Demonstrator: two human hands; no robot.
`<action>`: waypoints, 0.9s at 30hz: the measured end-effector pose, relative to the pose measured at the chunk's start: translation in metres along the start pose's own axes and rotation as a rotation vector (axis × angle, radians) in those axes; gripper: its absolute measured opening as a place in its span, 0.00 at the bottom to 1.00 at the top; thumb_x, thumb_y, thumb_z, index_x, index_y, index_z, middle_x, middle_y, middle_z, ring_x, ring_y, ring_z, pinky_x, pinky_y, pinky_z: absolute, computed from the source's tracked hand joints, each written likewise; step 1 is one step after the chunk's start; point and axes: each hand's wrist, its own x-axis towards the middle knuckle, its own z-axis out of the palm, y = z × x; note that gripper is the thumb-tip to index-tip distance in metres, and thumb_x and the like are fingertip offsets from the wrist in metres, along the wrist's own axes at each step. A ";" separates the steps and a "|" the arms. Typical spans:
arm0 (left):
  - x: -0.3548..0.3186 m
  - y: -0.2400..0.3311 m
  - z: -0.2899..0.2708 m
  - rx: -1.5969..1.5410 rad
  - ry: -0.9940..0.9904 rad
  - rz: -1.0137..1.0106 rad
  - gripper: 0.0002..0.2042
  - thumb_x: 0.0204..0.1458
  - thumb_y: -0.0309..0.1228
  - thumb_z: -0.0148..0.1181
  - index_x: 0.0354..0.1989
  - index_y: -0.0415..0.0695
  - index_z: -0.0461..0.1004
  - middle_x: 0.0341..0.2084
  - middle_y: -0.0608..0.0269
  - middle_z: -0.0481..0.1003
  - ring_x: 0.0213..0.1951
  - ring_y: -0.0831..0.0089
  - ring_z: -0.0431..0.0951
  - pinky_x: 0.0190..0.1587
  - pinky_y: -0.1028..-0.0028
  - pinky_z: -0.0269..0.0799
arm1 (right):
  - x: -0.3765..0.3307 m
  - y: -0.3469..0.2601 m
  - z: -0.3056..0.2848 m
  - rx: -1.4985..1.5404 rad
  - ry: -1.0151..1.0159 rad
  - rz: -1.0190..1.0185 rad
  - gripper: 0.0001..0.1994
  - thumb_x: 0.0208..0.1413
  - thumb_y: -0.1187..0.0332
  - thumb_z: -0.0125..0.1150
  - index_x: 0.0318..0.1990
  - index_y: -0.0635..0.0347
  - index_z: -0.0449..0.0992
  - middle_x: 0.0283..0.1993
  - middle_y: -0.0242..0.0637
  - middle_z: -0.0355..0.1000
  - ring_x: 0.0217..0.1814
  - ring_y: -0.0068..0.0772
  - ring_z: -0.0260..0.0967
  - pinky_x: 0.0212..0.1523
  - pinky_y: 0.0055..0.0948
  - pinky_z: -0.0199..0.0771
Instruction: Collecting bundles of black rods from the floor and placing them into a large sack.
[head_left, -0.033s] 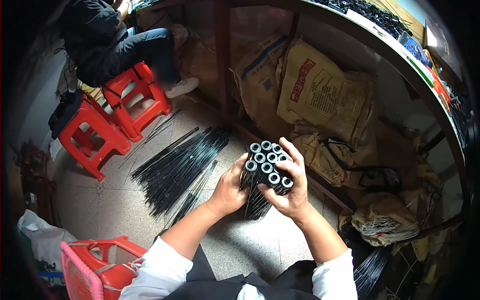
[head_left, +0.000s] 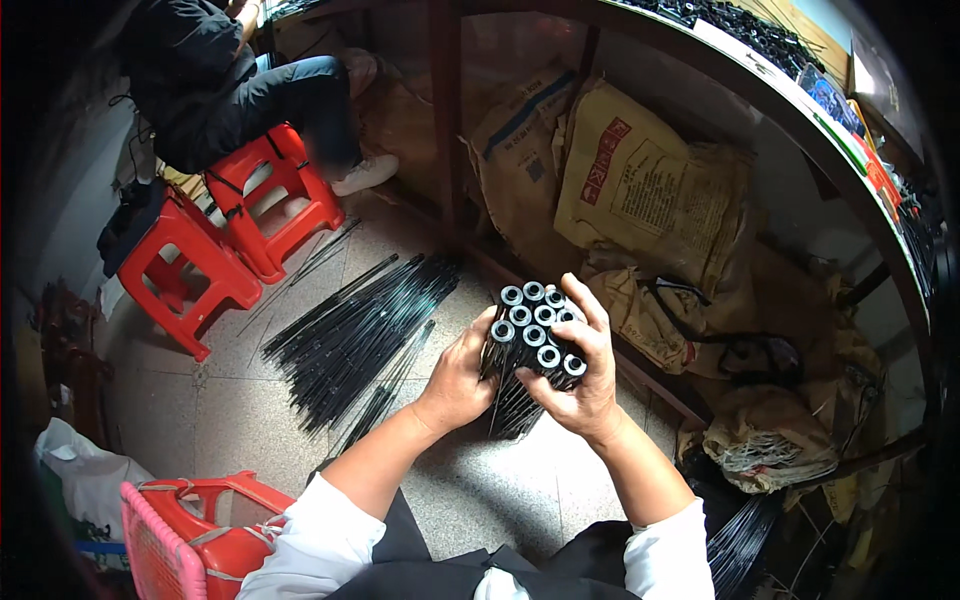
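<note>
A bundle of thin black rods stands on end between my two hands, its round ends facing up. Each top is a grey ring with a dark hole in the centre. My left hand is wrapped round the left side of the bundle. From the right, my right hand grips it, with the thumb in front and the fingers curled over some of the ring ends. Below the hands the shafts run down toward the floor, partly hidden. A spread heap of similar black rods lies on the floor to the left.
Another person sits at the far left on a red stool, beside a second red stool. A pink-edged red seat is at lower left. Brown sacks lie under the workbench at right. More rods lie lower right.
</note>
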 end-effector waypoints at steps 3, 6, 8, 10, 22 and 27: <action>0.000 0.003 0.000 0.056 -0.019 0.068 0.34 0.43 0.18 0.58 0.62 0.39 0.55 0.48 0.42 0.71 0.50 0.46 0.73 0.52 0.60 0.70 | 0.002 -0.003 -0.005 -0.046 -0.011 -0.033 0.30 0.39 0.73 0.71 0.51 0.55 0.62 0.64 0.62 0.54 0.64 0.55 0.58 0.63 0.47 0.58; -0.002 0.001 0.001 0.084 -0.010 0.072 0.34 0.42 0.17 0.57 0.62 0.40 0.54 0.48 0.42 0.71 0.50 0.47 0.74 0.52 0.60 0.70 | 0.003 -0.006 -0.007 -0.063 -0.040 -0.008 0.31 0.37 0.74 0.73 0.50 0.60 0.62 0.62 0.58 0.60 0.64 0.55 0.60 0.60 0.42 0.64; -0.001 0.003 0.002 0.105 -0.015 0.078 0.34 0.42 0.17 0.56 0.62 0.40 0.54 0.48 0.42 0.72 0.50 0.47 0.74 0.52 0.60 0.70 | 0.001 -0.004 -0.009 -0.055 -0.043 -0.016 0.32 0.37 0.74 0.73 0.51 0.59 0.62 0.62 0.58 0.59 0.63 0.53 0.60 0.60 0.42 0.63; 0.000 0.007 0.002 0.102 -0.021 0.079 0.34 0.42 0.16 0.55 0.62 0.40 0.54 0.48 0.42 0.72 0.50 0.47 0.73 0.52 0.60 0.70 | 0.001 -0.005 -0.010 -0.045 -0.045 -0.023 0.32 0.37 0.73 0.72 0.52 0.58 0.61 0.61 0.58 0.59 0.62 0.50 0.61 0.61 0.43 0.61; 0.002 0.007 0.004 0.096 -0.052 0.048 0.21 0.49 0.24 0.56 0.54 0.40 0.65 0.52 0.47 0.69 0.52 0.49 0.72 0.53 0.60 0.69 | 0.010 -0.020 -0.014 -0.145 -0.059 0.012 0.25 0.37 0.70 0.75 0.47 0.60 0.73 0.58 0.54 0.62 0.59 0.49 0.64 0.57 0.42 0.67; 0.003 0.008 0.006 0.126 -0.068 0.074 0.21 0.49 0.23 0.54 0.54 0.39 0.63 0.51 0.46 0.68 0.51 0.46 0.71 0.53 0.58 0.69 | 0.015 -0.023 -0.017 -0.161 -0.056 0.012 0.25 0.39 0.68 0.75 0.47 0.62 0.73 0.56 0.54 0.64 0.57 0.49 0.66 0.55 0.41 0.69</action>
